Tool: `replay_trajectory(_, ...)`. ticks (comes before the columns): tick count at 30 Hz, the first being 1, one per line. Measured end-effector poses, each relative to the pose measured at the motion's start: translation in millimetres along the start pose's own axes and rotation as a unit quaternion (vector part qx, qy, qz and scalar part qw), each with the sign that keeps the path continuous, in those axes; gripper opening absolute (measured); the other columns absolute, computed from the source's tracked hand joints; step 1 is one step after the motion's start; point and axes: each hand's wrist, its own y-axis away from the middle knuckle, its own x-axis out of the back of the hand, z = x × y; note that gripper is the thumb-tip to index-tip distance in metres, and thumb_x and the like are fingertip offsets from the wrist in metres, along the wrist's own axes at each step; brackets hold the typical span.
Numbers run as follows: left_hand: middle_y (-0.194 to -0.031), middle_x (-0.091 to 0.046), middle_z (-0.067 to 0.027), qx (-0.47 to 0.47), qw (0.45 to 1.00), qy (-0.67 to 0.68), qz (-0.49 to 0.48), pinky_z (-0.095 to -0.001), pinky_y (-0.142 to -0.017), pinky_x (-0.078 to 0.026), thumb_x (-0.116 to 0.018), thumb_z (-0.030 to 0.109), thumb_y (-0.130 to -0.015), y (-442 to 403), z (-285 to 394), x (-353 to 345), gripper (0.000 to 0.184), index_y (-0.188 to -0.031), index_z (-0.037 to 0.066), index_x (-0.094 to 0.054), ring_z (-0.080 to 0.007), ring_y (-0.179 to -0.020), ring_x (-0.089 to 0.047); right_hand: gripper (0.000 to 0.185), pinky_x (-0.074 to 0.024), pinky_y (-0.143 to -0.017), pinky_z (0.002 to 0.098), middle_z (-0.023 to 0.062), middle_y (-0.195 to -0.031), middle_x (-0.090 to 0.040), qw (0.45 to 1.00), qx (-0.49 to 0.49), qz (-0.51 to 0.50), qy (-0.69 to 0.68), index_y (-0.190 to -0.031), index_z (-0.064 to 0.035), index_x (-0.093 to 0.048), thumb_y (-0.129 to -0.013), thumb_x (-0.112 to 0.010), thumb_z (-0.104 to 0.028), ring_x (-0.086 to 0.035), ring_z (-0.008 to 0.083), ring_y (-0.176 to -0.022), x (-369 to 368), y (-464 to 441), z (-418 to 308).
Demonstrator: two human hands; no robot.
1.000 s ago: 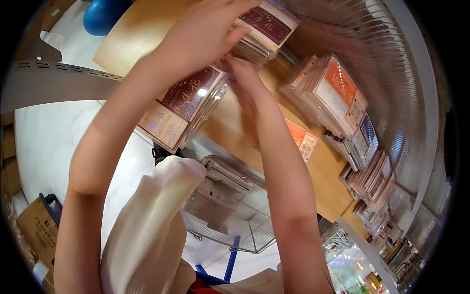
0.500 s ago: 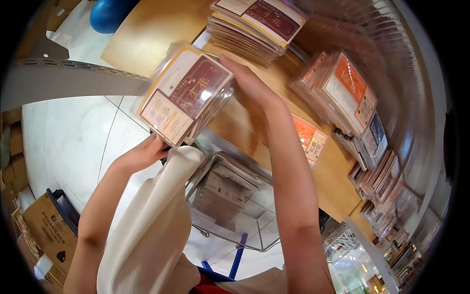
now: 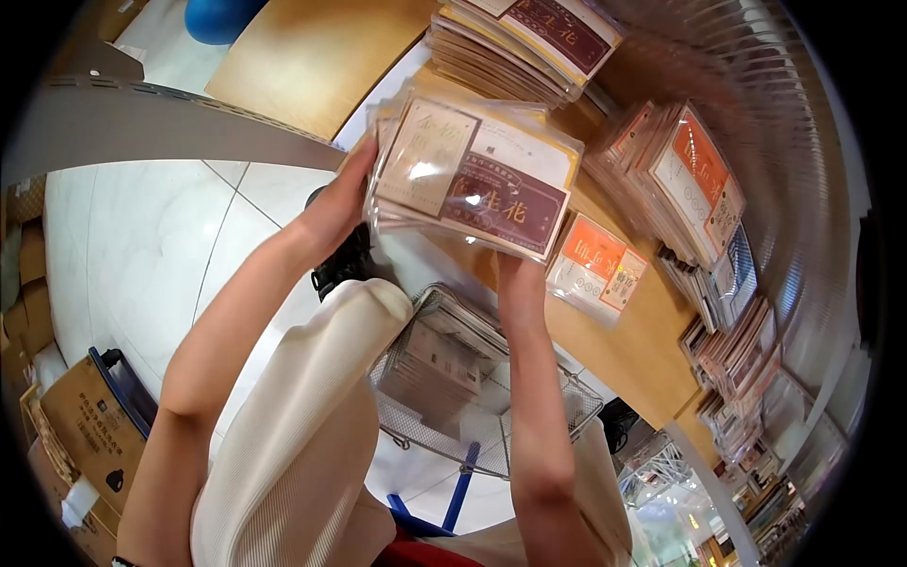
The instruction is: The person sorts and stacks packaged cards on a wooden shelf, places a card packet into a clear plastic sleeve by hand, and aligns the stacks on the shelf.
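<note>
The left hand (image 3: 351, 194) is closed on the left end of the held stack (image 3: 472, 180), its grip pinching the edge with the thumb along the near side. The right hand (image 3: 522, 269) is at the near edge of the same stack, towards its right end; its fingers are hidden beneath, so I cannot tell whether that grip is spread or pressed together.

The held stack is made up of flat packs in clear, shiny sleeves. It is raised and tilted above the near edge of the wooden bench (image 3: 652, 369), and its top pack shows a beige panel beside a maroon label with gold characters.

Just beyond it on the bench stands the far stack (image 3: 529, 47), with a similar maroon label and yellow edging. Near the right end of the held stack, 1 orange-labelled pack (image 3: 597, 265) lies flat. Farther right is the leaning orange-labelled stack (image 3: 694, 180), followed by the blue-labelled packs (image 3: 735, 269) and the reddish packs (image 3: 737, 345) along the bench. A clear ribbed sheet (image 3: 803, 142) curves behind these; it appears to be plastic, though the lens distorts that side.

Below the bench edge, the wire basket (image 3: 573, 408) holds grey-looking packs (image 3: 435, 373) in at least 2 groups. A blue frame (image 3: 460, 487) shows below it. The person's cream trousers (image 3: 293, 406) are beside the basket. A printed carton (image 3: 90, 425) stands at lower left.
</note>
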Motion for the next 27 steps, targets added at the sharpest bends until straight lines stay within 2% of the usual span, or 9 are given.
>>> replay_trajectory(4, -0.136, -0.045, -0.0048, -0.047, 0.996, -0.078, 0.026, -0.0305, -0.103, -0.032, -0.035, 0.052, -0.095, -19, 25, -4, 0.062, -0.138, 0.007, -0.036, -0.0148, -0.123, -0.043, 0.046, -0.0283, -0.106, 0.0338, 0.0070, -0.132, -0.043, 0.988, -0.003, -0.051, 0.148, -0.132, -0.0042, -0.039, -0.099, -0.030, -0.036, -0.041, 0.0175, -0.121, 7, -9, 9)
replay_trajectory(10, -0.126, -0.052, -0.0072, -0.136, 0.980, -0.146, 0.023, -0.0244, -0.096, -0.038, -0.042, 0.037, -0.097, -43, 48, -7, 0.052, -0.135, 0.002, -0.040, -0.0120, -0.115, -0.048, 0.050, -0.0255, -0.106, 0.0314, 0.0089, -0.134, -0.044, 0.971, 0.146, -0.003, -0.189, -0.137, -0.0042, -0.034, -0.100, -0.024, -0.035, -0.040, 0.0193, -0.123, -19, -1, -31)
replay_trajectory(13, -0.126, -0.052, -0.0074, -0.129, 0.985, -0.114, -0.004, -0.0245, -0.096, -0.038, -0.042, 0.034, -0.097, -37, 52, -9, 0.051, -0.137, 0.002, -0.038, -0.0120, -0.115, -0.048, 0.047, -0.0253, -0.106, 0.0301, 0.0092, -0.134, -0.044, 0.976, 0.156, -0.034, -0.151, -0.140, -0.0028, -0.031, -0.099, -0.030, -0.026, -0.040, 0.0182, -0.123, -24, -3, -77)
replay_trajectory(16, -0.128, -0.051, -0.0081, -0.133, 0.987, -0.091, -0.025, -0.0248, -0.097, -0.037, -0.040, 0.033, -0.099, -41, 52, -2, 0.050, -0.138, 0.002, -0.036, -0.0127, -0.115, -0.048, 0.050, -0.0294, -0.103, 0.0285, 0.0107, -0.135, -0.042, 0.980, 0.189, -0.021, 0.062, -0.142, 0.0009, -0.024, -0.097, -0.039, -0.017, -0.040, 0.0190, -0.123, -23, -18, -75)
replay_trajectory(17, -0.128, -0.051, -0.0085, -0.140, 0.986, -0.088, -0.028, -0.0249, -0.097, -0.037, -0.038, 0.033, -0.099, -44, 50, 0, 0.050, -0.138, 0.002, -0.035, -0.0130, -0.115, -0.048, 0.051, -0.0294, -0.103, 0.0284, 0.0112, -0.135, -0.043, 0.981, 0.183, -0.030, 0.048, -0.142, 0.0010, -0.024, -0.096, -0.041, -0.014, -0.040, 0.0189, -0.123, -23, -17, -75)
replay_trajectory(20, -0.127, -0.052, -0.0088, -0.252, 0.929, -0.234, 0.134, -0.0262, -0.097, -0.037, -0.033, 0.033, -0.100, -52, 44, -4, 0.048, -0.136, 0.001, -0.038, -0.0144, -0.114, -0.048, 0.053, -0.0293, -0.102, 0.0284, 0.0129, -0.135, -0.043, 0.984, 0.166, -0.060, 0.017, -0.142, 0.0013, -0.023, -0.094, -0.045, -0.008, -0.041, 0.0188, -0.122, -23, -9, -76)
replay_trajectory(23, -0.127, -0.052, -0.0094, -0.270, 0.937, -0.218, 0.042, -0.0271, -0.099, -0.035, -0.031, 0.038, -0.100, -43, 54, -8, 0.051, -0.134, 0.001, -0.042, -0.0160, -0.114, -0.048, 0.054, -0.0295, -0.102, 0.0287, 0.0149, -0.135, -0.043, 0.986, 0.149, -0.070, 0.022, -0.142, 0.0019, -0.020, -0.094, -0.043, -0.007, -0.041, 0.0195, -0.122, -27, 3, -74)
replay_trajectory(26, -0.126, -0.052, -0.0091, -0.144, 0.973, -0.179, 0.030, -0.0259, -0.100, -0.032, -0.030, 0.043, -0.099, -43, 64, -5, 0.055, -0.131, 0.002, -0.046, -0.0157, -0.113, -0.048, 0.058, -0.0280, -0.104, 0.0305, 0.0204, -0.137, -0.037, 0.984, 0.158, -0.042, 0.076, -0.143, 0.0043, -0.011, -0.097, -0.040, -0.012, -0.038, 0.0238, -0.125, -37, 19, -64)
replay_trajectory(27, -0.126, -0.052, -0.0090, -0.131, 0.976, -0.166, 0.045, -0.0257, -0.100, -0.032, -0.030, 0.045, -0.099, -43, 65, -4, 0.056, -0.130, 0.002, -0.047, -0.0155, -0.113, -0.048, 0.055, -0.0276, -0.104, 0.0301, 0.0175, -0.136, -0.039, 0.984, 0.166, -0.002, 0.071, -0.142, 0.0032, -0.015, -0.097, -0.040, -0.014, -0.039, 0.0222, -0.123, -45, 24, -57)
